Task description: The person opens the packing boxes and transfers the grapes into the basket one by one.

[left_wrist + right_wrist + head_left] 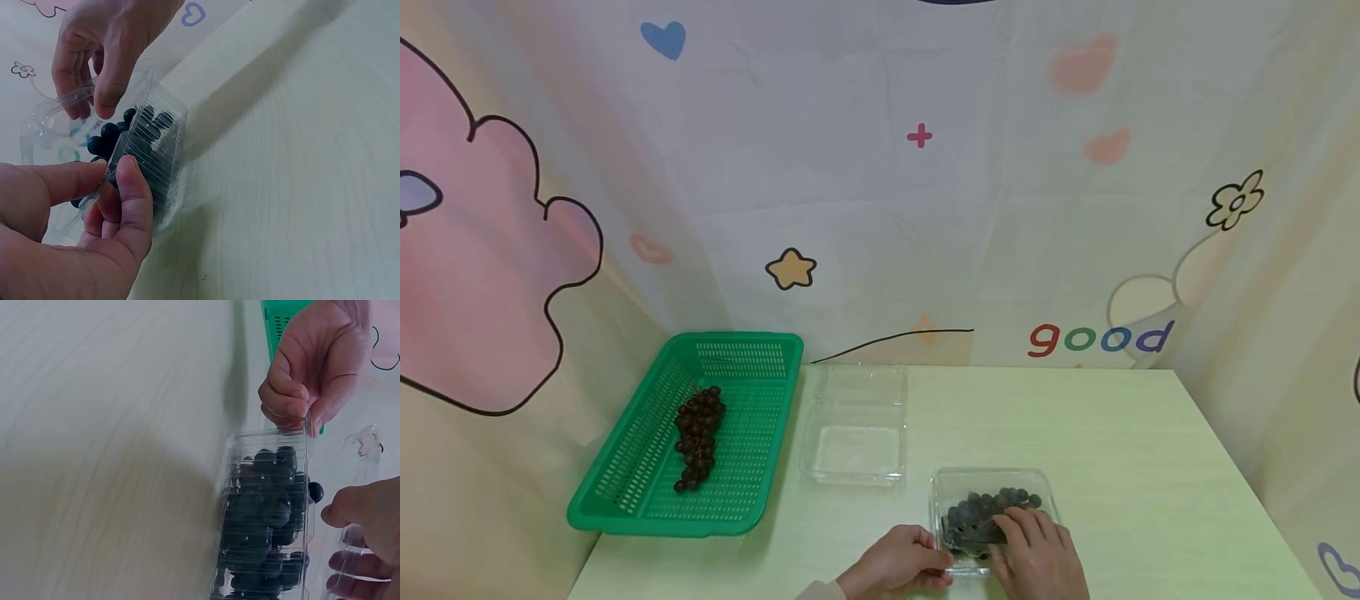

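A clear plastic clamshell box (942, 492) near the table's front holds a bunch of dark grapes (981, 507). My left hand (904, 560) pinches its near left corner at the rim between thumb and fingers. Over the grapes, my right hand (1042, 553) has its fingers bent at the edge of the clear lid. In the left wrist view that right hand (103, 59) has thumb and fingers on either side of the lid's edge. Through the ribbed side wall, the grapes (265, 506) show packed close together, with one at the rim.
A green plastic basket (748, 492) stands at the left with a bunch of dark red grapes (700, 433) inside. Between it and the filled box sits a second clear clamshell box (853, 450), lid folded back. A printed curtain (865, 183) hangs behind the table (1120, 467).
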{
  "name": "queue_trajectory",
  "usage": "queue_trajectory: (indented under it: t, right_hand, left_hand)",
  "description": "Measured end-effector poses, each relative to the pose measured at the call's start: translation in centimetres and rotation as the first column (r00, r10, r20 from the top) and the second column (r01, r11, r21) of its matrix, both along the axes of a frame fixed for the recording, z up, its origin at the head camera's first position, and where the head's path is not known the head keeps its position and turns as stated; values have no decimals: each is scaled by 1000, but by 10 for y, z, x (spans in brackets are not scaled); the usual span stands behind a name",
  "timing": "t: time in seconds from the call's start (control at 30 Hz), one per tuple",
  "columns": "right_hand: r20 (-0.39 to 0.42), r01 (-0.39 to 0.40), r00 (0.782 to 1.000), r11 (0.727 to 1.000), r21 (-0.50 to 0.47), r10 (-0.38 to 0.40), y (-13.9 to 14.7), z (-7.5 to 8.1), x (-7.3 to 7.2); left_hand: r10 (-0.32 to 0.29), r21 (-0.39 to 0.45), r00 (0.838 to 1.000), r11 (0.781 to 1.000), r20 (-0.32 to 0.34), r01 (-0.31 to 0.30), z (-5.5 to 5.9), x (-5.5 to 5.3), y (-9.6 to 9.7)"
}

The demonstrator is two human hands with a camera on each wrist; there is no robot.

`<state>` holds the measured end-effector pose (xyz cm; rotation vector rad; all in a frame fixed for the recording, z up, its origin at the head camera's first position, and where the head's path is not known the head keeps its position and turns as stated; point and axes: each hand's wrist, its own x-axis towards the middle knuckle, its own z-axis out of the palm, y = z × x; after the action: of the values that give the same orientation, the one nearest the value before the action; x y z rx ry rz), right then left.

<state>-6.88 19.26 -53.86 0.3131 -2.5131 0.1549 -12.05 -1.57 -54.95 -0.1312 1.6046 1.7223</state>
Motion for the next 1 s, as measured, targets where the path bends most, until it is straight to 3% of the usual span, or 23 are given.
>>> queue_trajectory:
  t: [0.27,0.7,0.87,1.0]
  right_hand:
    - [14,43,999,999,-6,-43,9,-2,2]
    - [17,151,989,978,-146,-150,26,-13,4]
    - [127,264,962,944,-196,-243,21,-10,6]
    - [286,362,911,908,-213,-296,16,-4,9]
  left_hand:
    - [19,-6,1000,1000,-1,-19,3,0,-2]
    - [23,-33,1000,999,-17,-23,1,-3,-4]
    - [35,-23,999,999,-22,-35,0,-2,-4]
    - [38,-21,999,999,-16,-38,0,-2,-5]
